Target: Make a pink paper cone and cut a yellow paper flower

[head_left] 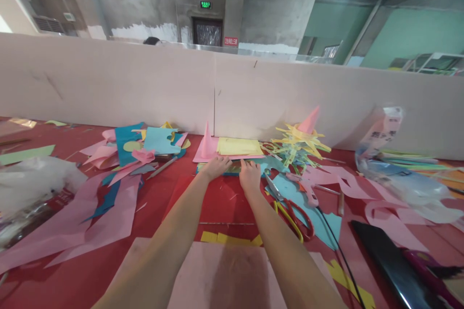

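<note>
A stack of coloured paper lies against the back board, with a pink sheet point(198, 155) on top. On the sheet are a pink paper cone point(206, 144) and a pile of yellow paper point(239, 146). My left hand point(217, 167) grips the stack's near edge, fingers over the top. A short way to its right, my right hand point(250, 174) holds the same edge, its fingers bent. Both thumbs are hard to make out. Blue and greenish layers show between the hands. In front lies a red sheet point(226, 203).
Scissors point(293, 217), a pink glue gun point(306, 188) with a black cord and a paper flower-like piece with a cone point(300, 137) lie right. A black phone-like slab point(391, 260) is nearer. Paper scraps point(123, 203) and a plastic bag point(39, 178) lie left. A white board point(145, 82) closes off the back.
</note>
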The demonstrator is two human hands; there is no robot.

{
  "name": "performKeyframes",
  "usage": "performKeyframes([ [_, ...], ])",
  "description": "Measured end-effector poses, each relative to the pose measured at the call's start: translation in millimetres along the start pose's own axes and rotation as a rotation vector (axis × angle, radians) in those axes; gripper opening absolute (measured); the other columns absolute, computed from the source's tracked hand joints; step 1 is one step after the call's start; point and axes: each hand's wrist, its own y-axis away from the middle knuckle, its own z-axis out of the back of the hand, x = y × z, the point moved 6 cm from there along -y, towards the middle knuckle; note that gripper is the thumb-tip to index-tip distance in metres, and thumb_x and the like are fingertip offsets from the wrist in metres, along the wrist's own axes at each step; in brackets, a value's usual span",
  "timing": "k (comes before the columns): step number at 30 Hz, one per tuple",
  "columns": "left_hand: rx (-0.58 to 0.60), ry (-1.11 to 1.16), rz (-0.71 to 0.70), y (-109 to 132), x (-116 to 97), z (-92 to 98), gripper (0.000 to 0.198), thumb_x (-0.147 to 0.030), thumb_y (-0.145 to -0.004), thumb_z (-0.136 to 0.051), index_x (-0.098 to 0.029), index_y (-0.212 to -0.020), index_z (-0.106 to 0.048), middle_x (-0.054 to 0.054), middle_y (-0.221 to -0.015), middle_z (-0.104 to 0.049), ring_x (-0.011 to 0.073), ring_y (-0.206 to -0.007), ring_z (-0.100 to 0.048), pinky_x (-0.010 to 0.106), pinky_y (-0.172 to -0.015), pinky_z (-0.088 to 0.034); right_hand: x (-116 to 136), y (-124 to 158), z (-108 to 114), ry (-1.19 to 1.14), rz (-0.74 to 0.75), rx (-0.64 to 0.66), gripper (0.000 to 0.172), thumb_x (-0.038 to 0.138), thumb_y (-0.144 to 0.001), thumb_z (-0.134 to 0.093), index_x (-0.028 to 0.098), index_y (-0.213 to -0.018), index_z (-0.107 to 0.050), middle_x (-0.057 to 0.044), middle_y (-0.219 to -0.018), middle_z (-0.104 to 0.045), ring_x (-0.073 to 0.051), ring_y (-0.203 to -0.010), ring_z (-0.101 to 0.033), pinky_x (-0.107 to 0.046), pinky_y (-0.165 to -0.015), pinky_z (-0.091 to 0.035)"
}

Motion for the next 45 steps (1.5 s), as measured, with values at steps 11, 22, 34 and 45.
performKeyframes([
  [11, 0.053, 0.055, 0.049, 2.7, 3.5, -2.6, 0.028, -0.003, -0.083, -0.039, -0.014, -0.108, -0.045, 0.012, -0.097, -0.058, 0.0217, -0.085, -0.062, 0.031, -0.062, -0.048, 0.2, -1.5, 6.9, 0.039, -0.027, 0.0, 0.022, 0.012, -0.084, -0.041, 0.012, -0.092, -0.062, -0.014, -0.095, -0.06, -0.024, -0.088, -0.048, -0.035, -0.074, -0.03],
  [22, 0.1, 0.141, 0.075, 3.3, 7.1, -5.8, 0.031, -0.003, -0.084, -0.035, -0.013, -0.112, -0.044, 0.013, -0.099, -0.059, 0.0217, -0.089, -0.061, 0.032, -0.067, -0.047, 2.3, -2.1, -6.1, -0.056, 0.036, 0.084, 0.025, 0.008, -0.08, -0.045, 0.015, -0.094, -0.065, -0.009, -0.087, -0.067, -0.02, -0.092, -0.051, -0.031, -0.079, -0.03],
  [34, 0.144, 0.37, 0.157, -25.5, 16.3, -9.5, 0.034, -0.031, -0.092, -0.029, -0.015, -0.111, -0.053, 0.011, -0.114, -0.059, 0.0216, -0.108, -0.053, 0.035, -0.091, -0.038, -1.5, -4.1, -9.6, -0.091, -0.033, 0.134, 0.025, 0.007, -0.079, -0.044, 0.015, -0.091, -0.064, -0.01, -0.088, -0.067, -0.02, -0.092, -0.053, -0.03, -0.078, -0.031],
  [45, 0.211, 0.594, 0.426, -69.8, 55.9, -25.8, 0.055, -0.025, -0.086, -0.033, -0.015, -0.14, -0.021, 0.009, -0.149, -0.018, 0.0212, -0.127, -0.038, 0.03, -0.098, -0.036, -2.4, -5.0, -11.2, -0.089, -0.037, 0.157, 0.023, 0.009, -0.08, -0.045, 0.017, -0.092, -0.062, -0.009, -0.089, -0.066, -0.02, -0.094, -0.052, -0.031, -0.078, -0.033],
])
